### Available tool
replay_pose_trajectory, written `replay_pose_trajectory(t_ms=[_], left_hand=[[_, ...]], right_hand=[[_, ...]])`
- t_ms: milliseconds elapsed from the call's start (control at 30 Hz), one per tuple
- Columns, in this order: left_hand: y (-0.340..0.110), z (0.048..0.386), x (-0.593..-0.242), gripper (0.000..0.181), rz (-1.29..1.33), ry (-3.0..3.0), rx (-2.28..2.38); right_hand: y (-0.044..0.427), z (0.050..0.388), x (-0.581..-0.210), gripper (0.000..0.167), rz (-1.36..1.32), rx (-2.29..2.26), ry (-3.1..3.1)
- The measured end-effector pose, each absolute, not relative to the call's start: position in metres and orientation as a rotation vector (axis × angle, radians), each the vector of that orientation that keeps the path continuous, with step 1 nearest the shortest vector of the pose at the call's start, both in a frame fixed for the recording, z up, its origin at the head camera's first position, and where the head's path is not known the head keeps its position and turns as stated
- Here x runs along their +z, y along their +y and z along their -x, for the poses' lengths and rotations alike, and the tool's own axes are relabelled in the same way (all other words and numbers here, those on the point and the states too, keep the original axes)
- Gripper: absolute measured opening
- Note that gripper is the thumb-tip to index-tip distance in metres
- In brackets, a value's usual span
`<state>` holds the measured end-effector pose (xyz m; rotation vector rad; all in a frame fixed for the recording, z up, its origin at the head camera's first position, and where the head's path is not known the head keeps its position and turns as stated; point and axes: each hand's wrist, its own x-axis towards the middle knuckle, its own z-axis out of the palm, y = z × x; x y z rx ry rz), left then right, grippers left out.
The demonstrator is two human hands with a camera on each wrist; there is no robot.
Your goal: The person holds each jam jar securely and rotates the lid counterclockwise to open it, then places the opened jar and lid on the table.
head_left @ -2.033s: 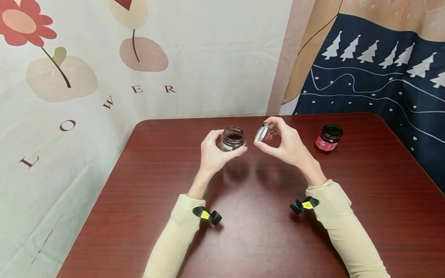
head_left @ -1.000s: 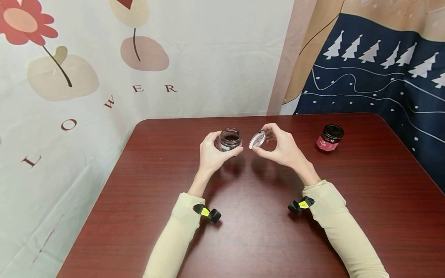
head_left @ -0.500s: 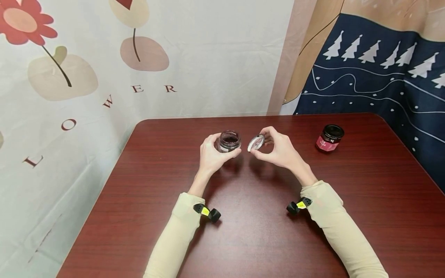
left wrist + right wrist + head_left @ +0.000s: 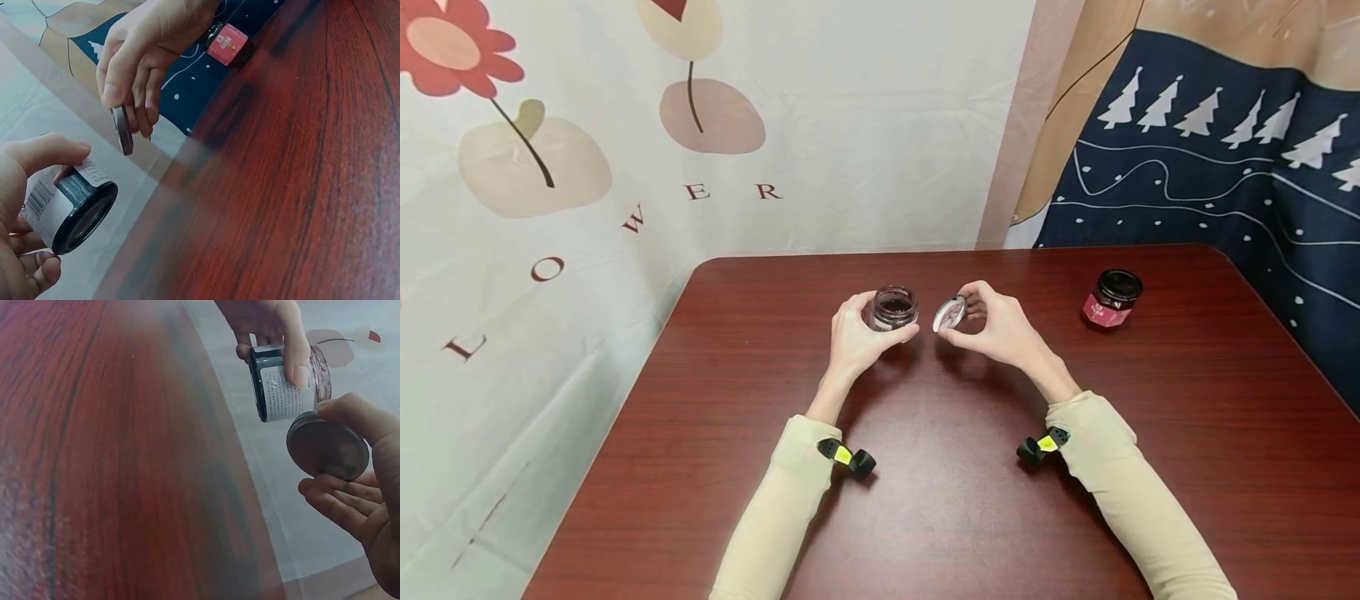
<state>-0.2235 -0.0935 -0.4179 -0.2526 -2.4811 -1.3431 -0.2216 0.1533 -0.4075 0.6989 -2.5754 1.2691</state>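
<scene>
Wall cloth [image 4: 865,125]: hanging pale behind the brown-red worktop [image 4: 940,517].
Left hand [image 4: 856,337]: its fingers are gripping the open jar [image 4: 895,312], holding it up off the worktop.
Right hand [image 4: 1000,328]: its fingers are pinching the round lid [image 4: 951,314] by its edge, holding it tilted just beside the jar, with a gap between.
Other jar [image 4: 1111,302]: sitting upright on the worktop, well to the right, wearing a black cap [image 4: 1118,284].
</scene>
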Motion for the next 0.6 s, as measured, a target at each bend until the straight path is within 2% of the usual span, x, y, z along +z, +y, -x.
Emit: replay_pose_trajectory(t_ms=[600], left_hand=[[-0.096, 0.226, -0.427, 0.069, 0.173, -2.581, -1.337]], right_hand=[[0.150, 0.226, -0.420, 0.058, -0.676, 1.273, -2.673]])
